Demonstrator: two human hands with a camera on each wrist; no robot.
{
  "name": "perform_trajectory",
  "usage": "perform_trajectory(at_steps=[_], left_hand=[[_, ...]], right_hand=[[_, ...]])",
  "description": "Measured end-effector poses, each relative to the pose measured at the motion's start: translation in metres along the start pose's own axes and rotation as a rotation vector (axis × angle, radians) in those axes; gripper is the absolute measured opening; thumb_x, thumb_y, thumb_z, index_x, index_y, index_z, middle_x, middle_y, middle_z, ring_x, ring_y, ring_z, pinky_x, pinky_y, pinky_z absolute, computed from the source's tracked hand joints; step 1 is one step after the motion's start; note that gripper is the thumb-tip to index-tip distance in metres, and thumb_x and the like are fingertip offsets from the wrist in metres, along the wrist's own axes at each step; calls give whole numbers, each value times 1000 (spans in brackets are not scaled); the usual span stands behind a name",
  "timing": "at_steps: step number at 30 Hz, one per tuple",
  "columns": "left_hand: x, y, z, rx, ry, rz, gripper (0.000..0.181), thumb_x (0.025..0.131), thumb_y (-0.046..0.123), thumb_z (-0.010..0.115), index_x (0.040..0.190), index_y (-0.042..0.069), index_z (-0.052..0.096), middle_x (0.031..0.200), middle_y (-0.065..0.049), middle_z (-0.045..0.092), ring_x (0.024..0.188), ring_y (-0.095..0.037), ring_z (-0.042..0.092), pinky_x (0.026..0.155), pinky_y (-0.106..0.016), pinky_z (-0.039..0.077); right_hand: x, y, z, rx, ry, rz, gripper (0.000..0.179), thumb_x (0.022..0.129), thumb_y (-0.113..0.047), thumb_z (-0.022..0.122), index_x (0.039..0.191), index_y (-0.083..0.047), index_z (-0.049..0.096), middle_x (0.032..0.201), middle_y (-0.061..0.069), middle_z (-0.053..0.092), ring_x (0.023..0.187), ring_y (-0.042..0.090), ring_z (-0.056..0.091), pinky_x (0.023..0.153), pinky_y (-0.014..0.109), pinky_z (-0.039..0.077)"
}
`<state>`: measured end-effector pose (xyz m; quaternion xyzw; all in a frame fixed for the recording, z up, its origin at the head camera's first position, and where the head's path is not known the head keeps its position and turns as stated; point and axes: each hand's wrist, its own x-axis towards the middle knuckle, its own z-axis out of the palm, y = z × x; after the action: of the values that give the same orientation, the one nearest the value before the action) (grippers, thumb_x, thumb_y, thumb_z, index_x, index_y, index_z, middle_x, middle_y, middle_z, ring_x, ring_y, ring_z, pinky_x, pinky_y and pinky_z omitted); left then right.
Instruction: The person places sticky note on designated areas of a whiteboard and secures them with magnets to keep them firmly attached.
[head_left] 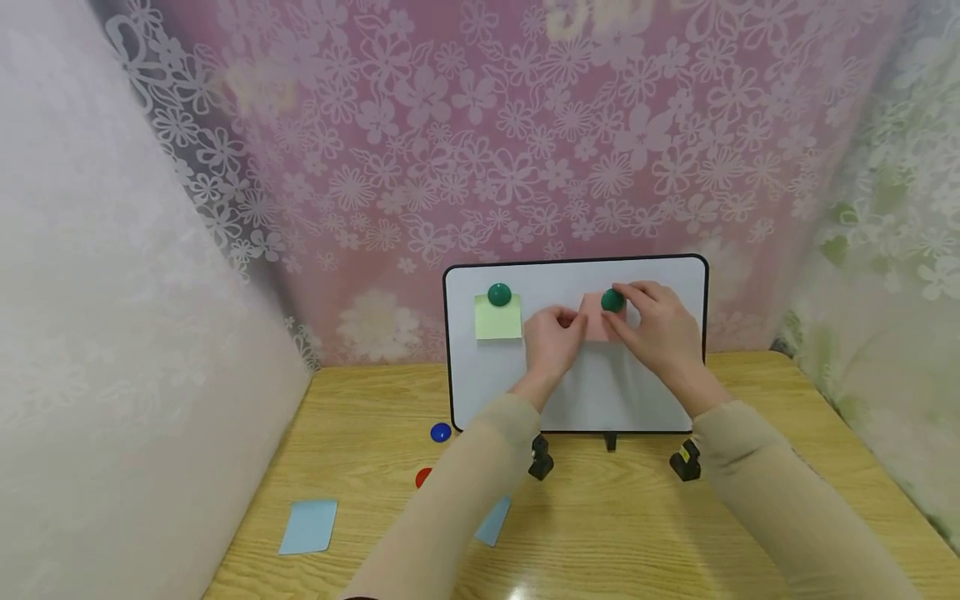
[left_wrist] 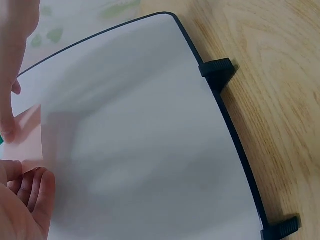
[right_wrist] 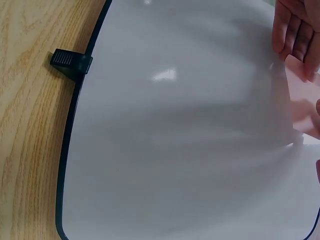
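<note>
Against a small whiteboard point(head_left: 495, 383) with a black rim, my left hand point(head_left: 553, 340) pinches the left edge of a pink sticky note point(head_left: 594, 321). My right hand point(head_left: 662, 329) holds a round green magnet point(head_left: 612, 300) between thumb and fingers, over the note's upper right part. In the left wrist view the pink note point(left_wrist: 27, 145) lies between both hands, with only a sliver of green showing. The right wrist view shows the note point(right_wrist: 302, 95) at the right edge. A yellow-green note point(head_left: 498, 321) hangs on the board's upper left under another green magnet point(head_left: 499, 294).
A blue magnet point(head_left: 441, 432) and a partly hidden red magnet point(head_left: 423, 477) lie on the wooden table point(head_left: 367, 417). One blue note point(head_left: 309, 527) lies at the left; another blue note point(head_left: 492, 522) is partly behind my left sleeve. Black feet point(head_left: 686, 461) support the board.
</note>
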<state>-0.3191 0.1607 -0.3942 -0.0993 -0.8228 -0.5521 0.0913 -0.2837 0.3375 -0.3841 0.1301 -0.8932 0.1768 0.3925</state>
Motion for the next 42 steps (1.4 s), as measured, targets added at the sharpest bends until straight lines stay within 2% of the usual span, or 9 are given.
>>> perform_trajectory(at_steps=[7, 11, 13, 18, 24, 29, 34, 42], left_hand=[[3, 4, 5, -37, 5, 10, 20, 101, 26, 77, 93, 9, 83, 76, 6, 68, 73, -11, 61, 63, -25, 52], [9, -3, 17, -28, 30, 28, 18, 99, 27, 77, 89, 13, 83, 75, 7, 69, 72, -9, 61, 61, -25, 51], [9, -2, 19, -32, 29, 26, 18, 99, 27, 77, 89, 14, 83, 75, 8, 69, 72, -8, 61, 61, -24, 51], [5, 9, 16, -42, 15, -9, 18, 100, 26, 78, 92, 10, 83, 76, 7, 70, 74, -9, 63, 64, -25, 54], [15, 0, 23, -24, 15, -44, 19, 100, 29, 77, 90, 14, 83, 78, 7, 70, 75, -10, 63, 64, -27, 54], [22, -11, 30, -5, 22, -38, 19, 100, 32, 77, 90, 17, 83, 79, 7, 71, 76, -10, 63, 62, -27, 53], [10, 4, 18, -31, -5, -47, 21, 102, 29, 76, 94, 11, 83, 80, 5, 71, 77, -12, 63, 65, -28, 55], [4, 9, 15, -28, 1, -49, 22, 102, 29, 76, 97, 9, 84, 80, 6, 71, 76, -9, 63, 67, -25, 55]], right_hand=[[6, 3, 1, -16, 5, 13, 44, 89, -13, 89, 129, 1, 74, 121, 23, 69, 109, 45, 65, 81, 58, 58], [8, 5, 2, -21, 11, 25, 43, 90, -13, 88, 129, 0, 74, 120, 23, 69, 109, 46, 65, 81, 59, 58], [9, 6, 3, -24, 14, 26, 43, 90, -13, 88, 129, 0, 74, 120, 23, 69, 109, 46, 65, 81, 59, 58], [9, 8, 4, -36, 5, 34, 44, 91, -14, 87, 131, 0, 73, 122, 24, 68, 110, 45, 64, 82, 59, 58], [11, 9, 5, -61, -15, 59, 44, 92, -14, 87, 131, 0, 73, 123, 23, 67, 111, 45, 64, 85, 58, 59], [12, 9, 4, -72, -22, 67, 44, 93, -15, 86, 132, -1, 73, 123, 22, 67, 111, 44, 64, 84, 58, 59], [13, 8, 5, -81, -33, 72, 44, 93, -16, 86, 132, 0, 73, 123, 23, 67, 112, 44, 64, 84, 58, 59], [14, 5, 6, -89, -60, 85, 44, 94, -16, 85, 133, 0, 72, 124, 24, 66, 113, 45, 63, 86, 60, 59]])
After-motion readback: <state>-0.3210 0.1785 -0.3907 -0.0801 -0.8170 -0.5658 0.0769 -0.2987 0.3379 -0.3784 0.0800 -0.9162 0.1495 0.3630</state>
